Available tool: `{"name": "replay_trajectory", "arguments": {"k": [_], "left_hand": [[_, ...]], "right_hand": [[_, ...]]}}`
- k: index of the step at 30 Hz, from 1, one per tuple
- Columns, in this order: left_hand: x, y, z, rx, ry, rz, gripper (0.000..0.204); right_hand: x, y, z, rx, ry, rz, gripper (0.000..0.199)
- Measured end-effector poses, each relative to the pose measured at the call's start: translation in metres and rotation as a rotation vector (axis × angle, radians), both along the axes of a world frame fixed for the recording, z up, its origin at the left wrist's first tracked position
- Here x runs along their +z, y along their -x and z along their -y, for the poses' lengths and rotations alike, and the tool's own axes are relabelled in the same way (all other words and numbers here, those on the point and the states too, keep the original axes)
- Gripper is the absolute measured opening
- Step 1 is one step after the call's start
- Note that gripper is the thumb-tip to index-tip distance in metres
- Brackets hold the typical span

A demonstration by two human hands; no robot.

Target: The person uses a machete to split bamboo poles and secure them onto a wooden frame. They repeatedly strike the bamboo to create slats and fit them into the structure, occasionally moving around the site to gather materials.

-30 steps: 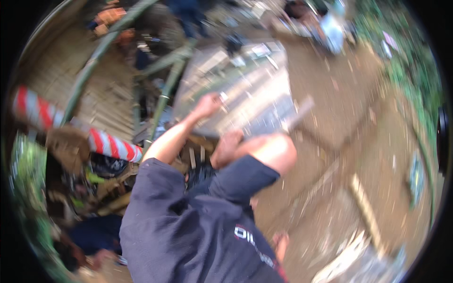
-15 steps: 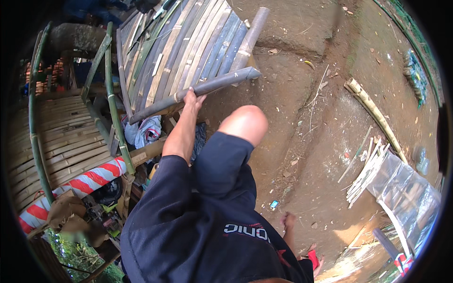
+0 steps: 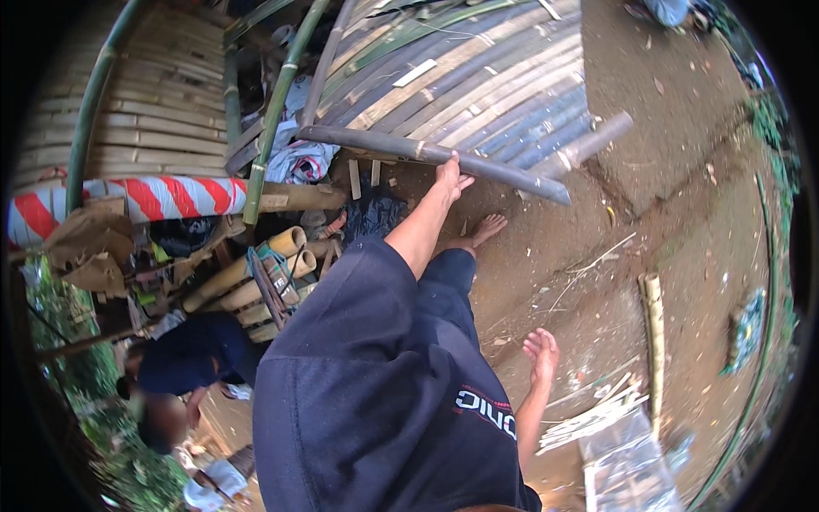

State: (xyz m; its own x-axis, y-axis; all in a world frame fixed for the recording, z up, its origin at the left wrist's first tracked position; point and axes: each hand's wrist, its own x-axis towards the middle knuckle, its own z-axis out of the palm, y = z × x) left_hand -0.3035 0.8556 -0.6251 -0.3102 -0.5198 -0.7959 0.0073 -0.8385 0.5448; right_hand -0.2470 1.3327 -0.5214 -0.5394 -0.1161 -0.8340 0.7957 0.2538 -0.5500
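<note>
A slatted bamboo platform [image 3: 478,90] of dark and pale strips lies at the top, edged in front by a dark bamboo pole [image 3: 375,143]. My left hand [image 3: 448,181] is hooked over that pole, right of its middle. Some of its fingers are hidden against the pole. Lower right, my right hand [image 3: 542,352] hangs in the air over the dirt ground, fingers loosely curled and apart, nothing in it. A loose pale strip [image 3: 415,73] rests across the slats.
Left of the platform are upright green bamboo poles [image 3: 286,98] and another slatted deck [image 3: 119,136], with a red-and-white striped roll [image 3: 162,198] along it. Cut bamboo tubes [image 3: 288,242] lie below. A person [image 3: 200,354] bends at lower left. Right: bamboo pole [image 3: 653,341], white sticks [image 3: 593,418].
The view has turned and shifted, so the platform now sits farther right. My left hand stays on its front pole. My right hand has risen into clearer view, and a bent person appears lower left.
</note>
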Motion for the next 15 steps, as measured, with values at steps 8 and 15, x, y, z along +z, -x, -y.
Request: {"name": "replay_trajectory", "arguments": {"k": [8,15], "left_hand": [[-0.014,-0.045,0.100,0.457,0.030,0.240,0.072],[-0.060,-0.037,0.114,0.541,-0.055,0.318,0.074]], "right_hand": [[-0.006,0.165,0.174,0.300,-0.116,-0.388,0.052],[-0.065,0.228,0.252,0.303,-0.073,-0.249,0.049]]}}
